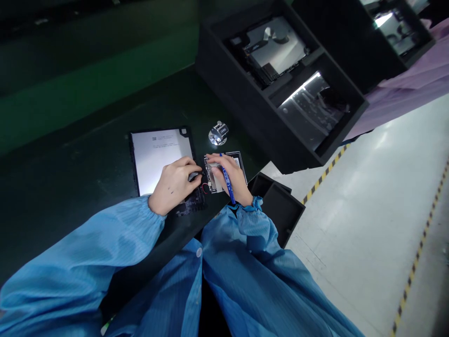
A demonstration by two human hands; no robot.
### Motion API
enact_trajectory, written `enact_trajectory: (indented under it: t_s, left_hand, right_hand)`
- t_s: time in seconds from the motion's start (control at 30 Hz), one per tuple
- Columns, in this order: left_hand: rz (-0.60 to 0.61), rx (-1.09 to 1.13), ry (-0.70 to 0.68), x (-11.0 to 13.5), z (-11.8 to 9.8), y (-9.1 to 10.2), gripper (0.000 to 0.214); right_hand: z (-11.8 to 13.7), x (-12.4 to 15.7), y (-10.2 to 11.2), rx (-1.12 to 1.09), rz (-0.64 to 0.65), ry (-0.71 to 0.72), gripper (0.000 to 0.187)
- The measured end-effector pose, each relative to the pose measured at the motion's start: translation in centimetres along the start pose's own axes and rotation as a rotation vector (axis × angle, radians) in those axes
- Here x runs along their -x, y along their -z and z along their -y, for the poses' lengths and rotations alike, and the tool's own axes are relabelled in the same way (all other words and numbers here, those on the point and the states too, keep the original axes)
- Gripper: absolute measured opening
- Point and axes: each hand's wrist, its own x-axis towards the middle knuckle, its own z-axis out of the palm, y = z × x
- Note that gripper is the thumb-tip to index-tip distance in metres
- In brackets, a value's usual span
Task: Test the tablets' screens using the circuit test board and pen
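Note:
An opened tablet-like device (pixel 159 154) lies on the dark workbench, its white inner panel facing up. My left hand (pixel 175 183) rests on its lower right corner with fingers curled, pinching something small I cannot make out. Beside it my right hand (pixel 229 175) holds a blue pen-like tool (pixel 227 180) while its fingers press on a small circuit board part (pixel 212 175) in a black frame. Red wires show at the board's lower edge.
A shiny metal tally counter (pixel 218 133) stands just behind the hands. A large black foam tray (pixel 280 84) with device panels sits at the back right, a second one (pixel 396 32) further right. Small black bins (pixel 280 206) hang off the bench edge. Grey floor with hazard tape at right.

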Motion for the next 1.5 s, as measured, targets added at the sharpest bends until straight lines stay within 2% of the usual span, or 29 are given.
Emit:
enact_trajectory:
  t_s: [0.6, 0.87, 1.1, 1.3, 1.43, 1.5]
  left_hand:
    - [0.007, -0.012, -0.002, 0.0, 0.2, -0.7, 0.024]
    - [0.024, -0.006, -0.009, -0.1, 0.3, -0.7, 0.025]
    - [0.044, -0.022, -0.010, -0.2, -0.1, -0.8, 0.025]
    - [0.047, -0.010, -0.008, -0.3, 0.1, -0.9, 0.025]
    - [0.049, -0.026, -0.007, -0.6, 0.0, -1.3, 0.023]
    - [0.059, -0.016, 0.003, -0.7, -0.3, -0.9, 0.023]
  right_hand:
    - [0.4, -0.1, 0.2, -0.004, 0.007, -0.011, 0.021]
    - [1.1, -0.7, -0.3, 0.027, -0.023, -0.076, 0.034]
    - [1.5, -0.9, -0.7, 0.028, -0.070, -0.098, 0.031]
    - [1.2, -0.8, -0.2, 0.004, -0.008, -0.071, 0.033]
    - [1.2, -0.9, -0.7, 0.046, -0.030, -0.076, 0.029]
    - [1.2, -0.8, -0.8, 0.009, -0.065, -0.079, 0.027]
